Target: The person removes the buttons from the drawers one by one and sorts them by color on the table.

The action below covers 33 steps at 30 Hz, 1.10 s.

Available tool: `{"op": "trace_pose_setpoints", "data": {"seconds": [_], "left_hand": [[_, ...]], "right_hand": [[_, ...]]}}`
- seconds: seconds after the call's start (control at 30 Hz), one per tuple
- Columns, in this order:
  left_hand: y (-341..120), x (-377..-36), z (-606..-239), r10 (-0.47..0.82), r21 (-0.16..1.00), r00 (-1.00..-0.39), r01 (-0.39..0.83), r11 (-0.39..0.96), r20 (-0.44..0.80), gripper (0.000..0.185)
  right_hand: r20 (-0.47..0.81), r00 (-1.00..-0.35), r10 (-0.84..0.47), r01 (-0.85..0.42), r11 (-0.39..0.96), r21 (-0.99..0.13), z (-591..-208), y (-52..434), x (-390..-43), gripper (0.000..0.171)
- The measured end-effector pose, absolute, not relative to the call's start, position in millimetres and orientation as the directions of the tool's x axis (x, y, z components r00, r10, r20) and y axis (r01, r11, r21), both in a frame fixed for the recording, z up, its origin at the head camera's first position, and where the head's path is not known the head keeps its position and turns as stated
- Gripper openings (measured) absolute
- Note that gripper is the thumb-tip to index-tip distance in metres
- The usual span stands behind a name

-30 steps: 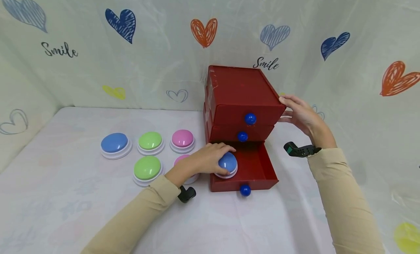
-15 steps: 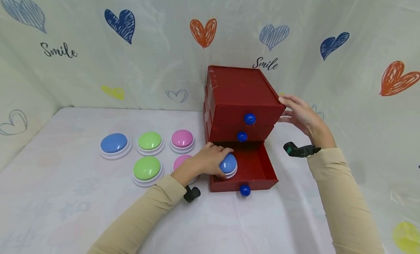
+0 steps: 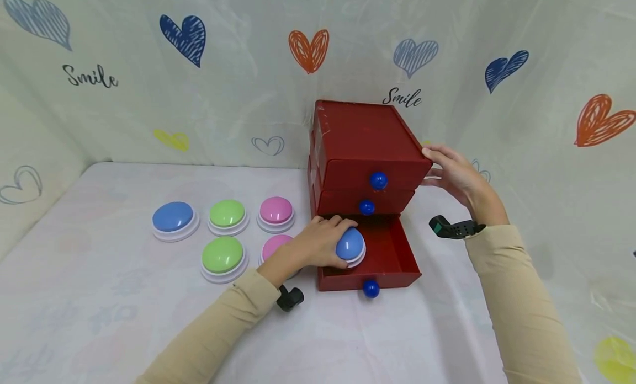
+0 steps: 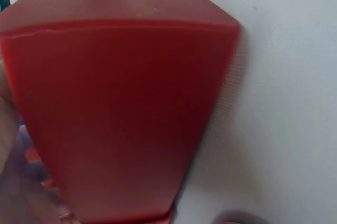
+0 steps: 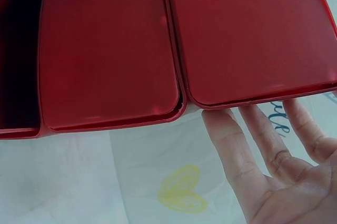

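My left hand point(image 3: 318, 241) reaches over the side wall of the pulled-out bottom drawer point(image 3: 390, 249). Between its thumb and fingers it grips a domed blue push button point(image 3: 350, 244) with a white base, at the drawer's left part. The left wrist view is mostly filled by the drawer's red outer wall point(image 4: 116, 113), which hides the button there. My right hand point(image 3: 459, 177) rests at the upper right edge of the red drawer cabinet point(image 3: 367, 127). In the right wrist view its extended fingers point(image 5: 231, 145) touch the cabinet's side.
Left of the cabinet stand another blue button point(image 3: 173, 216), two green buttons point(image 3: 227, 212) and two pink ones point(image 3: 276, 209). The left hand partly covers the nearer pink button. Both upper drawers are closed, each with a blue knob point(image 3: 379, 180). A heart-printed curtain point(image 3: 238, 97) hangs behind.
The left hand and the blue button have shifted slightly right, further into the drawer. The right hand, the cabinet and the other buttons have stayed in place.
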<state>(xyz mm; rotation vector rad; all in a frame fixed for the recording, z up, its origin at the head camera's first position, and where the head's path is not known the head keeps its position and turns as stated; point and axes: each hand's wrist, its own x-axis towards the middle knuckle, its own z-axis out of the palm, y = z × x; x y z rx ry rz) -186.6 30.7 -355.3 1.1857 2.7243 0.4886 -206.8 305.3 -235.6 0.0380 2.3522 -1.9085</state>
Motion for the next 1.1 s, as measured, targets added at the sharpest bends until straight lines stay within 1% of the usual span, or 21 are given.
{"op": "trace_pose_setpoints", "data": {"seconds": [0.23, 0.43, 0.53, 0.73, 0.93, 1.1], "left_hand": [[28.1, -181.4, -347.5, 0.706, 0.504, -0.707, 0.623, 0.599, 0.035, 0.083], [24.8, -174.0, -343.0, 0.714, 0.565, -0.699, 0.609, 0.557, 0.049, 0.085], [22.8, -170.2, -341.0, 0.716, 0.595, -0.694, 0.608, 0.526, 0.075, 0.087], [14.3, -164.7, -335.1, 0.696, 0.679, -0.704, 0.581, 0.45, 0.142, 0.086], [-1.8, -161.8, -332.3, 0.645, 0.748, -0.735, 0.544, 0.38, 0.207, 0.082], [-17.5, -159.2, -328.8, 0.607, 0.799, -0.77, 0.485, 0.355, 0.197, 0.077]], "right_hand": [[-0.106, -0.993, -0.047, 0.094, 0.212, -0.973, -235.8, 304.9, -206.1, 0.04], [-0.111, -0.992, -0.057, 0.097, 0.202, -0.974, -235.6, 304.9, -206.6, 0.039], [-0.109, -0.992, -0.056, 0.096, 0.203, -0.974, -235.7, 305.1, -205.8, 0.039], [-0.111, -0.993, -0.05, 0.097, 0.221, -0.97, -235.7, 305.6, -205.4, 0.04], [-0.117, -0.992, -0.048, 0.104, 0.22, -0.97, -235.4, 306.2, -205.7, 0.04], [-0.115, -0.992, -0.06, 0.1, 0.209, -0.973, -235.5, 306.6, -206.2, 0.038]]}}
